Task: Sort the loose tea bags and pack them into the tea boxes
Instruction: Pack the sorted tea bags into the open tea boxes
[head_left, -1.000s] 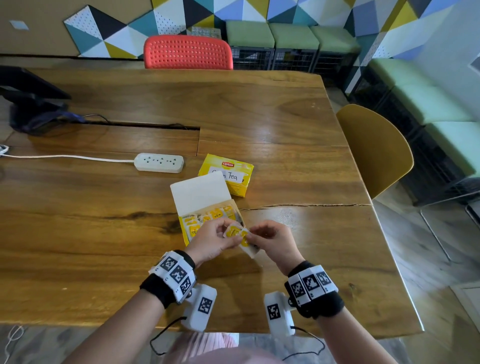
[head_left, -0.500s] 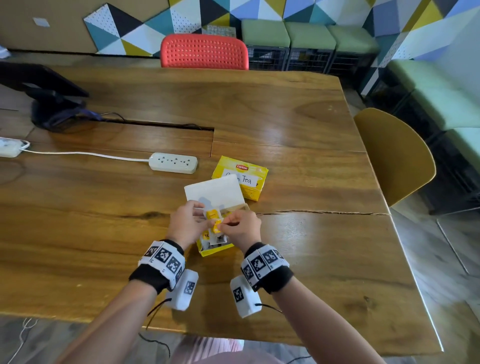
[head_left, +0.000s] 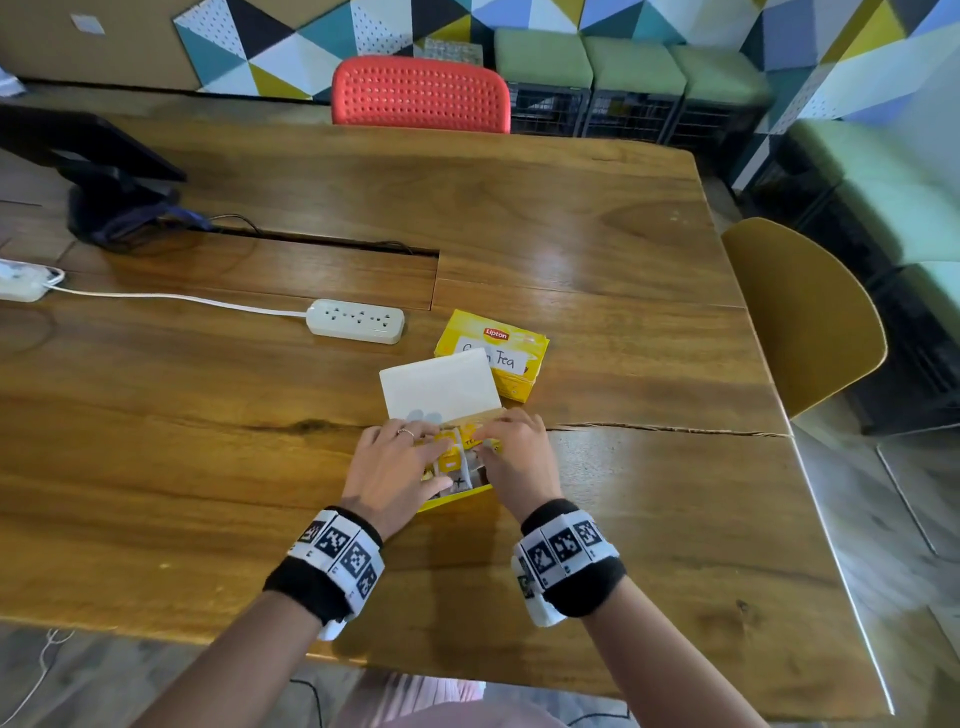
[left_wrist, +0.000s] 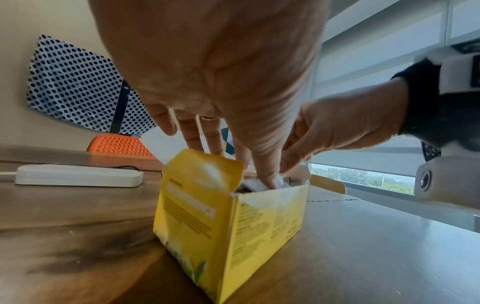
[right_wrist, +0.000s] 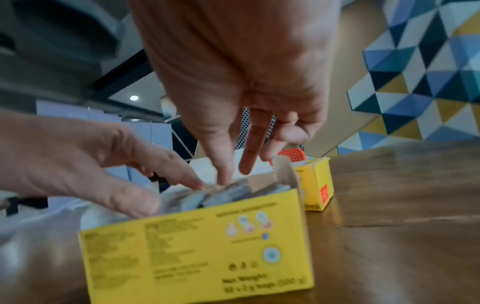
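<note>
Both hands over open tea box (head_left: 452, 496): L hand (head_left: 387, 475) and R hand (head_left: 517, 462) fingers straight, narrow spread, pressing tea bags (head_left: 449, 460) down, prob. to seat them.

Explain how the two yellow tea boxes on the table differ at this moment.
The near tea box stands open, lid flap raised, tea bags showing; the far tea box is shut. Both hands, left hand and right hand, reach into the near one; nothing touches the far one, which carries a handwritten label. Both are yellow.

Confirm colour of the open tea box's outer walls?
Yellow; the open tea box shows it best in the left wrist view.
</note>
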